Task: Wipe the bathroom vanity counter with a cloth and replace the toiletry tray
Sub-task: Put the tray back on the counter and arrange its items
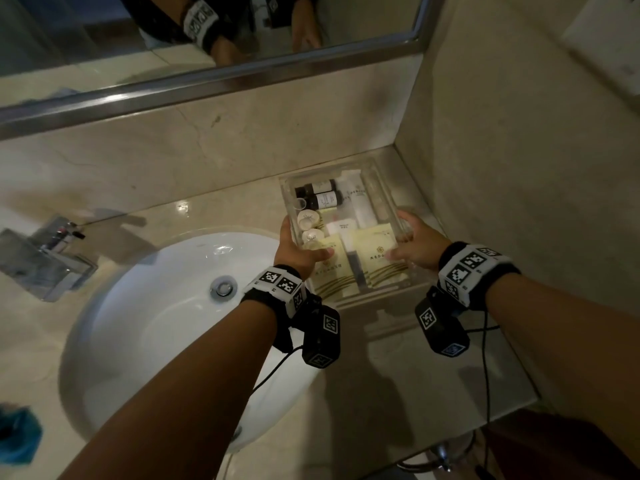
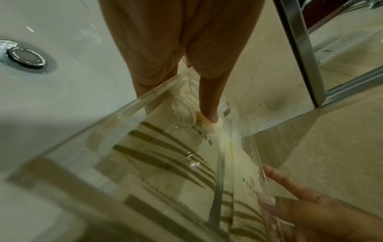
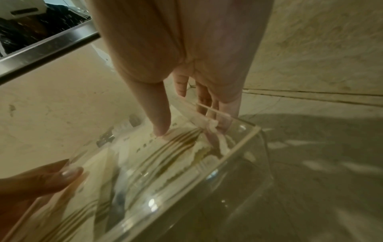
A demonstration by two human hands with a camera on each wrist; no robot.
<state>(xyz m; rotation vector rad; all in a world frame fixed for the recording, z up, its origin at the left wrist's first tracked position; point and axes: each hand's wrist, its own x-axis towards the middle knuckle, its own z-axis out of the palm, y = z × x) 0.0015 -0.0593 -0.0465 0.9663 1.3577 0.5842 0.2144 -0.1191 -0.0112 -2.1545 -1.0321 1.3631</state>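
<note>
- One clear toiletry tray (image 1: 375,174) is held by both hands in the right back corner of the desk (image 1: 433,382), beside the side wall; whether its base touches the stone I cannot tell.
- The left hand (image 1: 296,249) grips the tray's left wall, thumb laid inside over a packet and fingers outside; the left wrist view shows the thumb tip pressing on the cream paper.
- The right hand (image 1: 417,242) grips the right wall the same way, thumb inside and fingers curled outside, as the right wrist view shows through the clear plastic.
- In the tray: two dark bottles (image 1: 323,194) lying side by side at the back, three small round white caps (image 1: 308,223) in a column down the left, one white tube (image 1: 358,202) lying lengthways, one small white box (image 1: 341,225), and two cream packets (image 1: 375,252) with gold stripes at the front.
- A dark slim item (image 1: 355,268) lies between the packets; what it is cannot be made out.
- The print on the labels is too small to read.
- One white basin (image 1: 166,306) with its drain sits left of the tray, and one chrome tap (image 1: 52,254) stands at its far left.
- One blue cloth (image 1: 19,439) lies at the left edge, cut off and blurred.
- One mirror (image 1: 104,46) above reflects both wrists.
</note>
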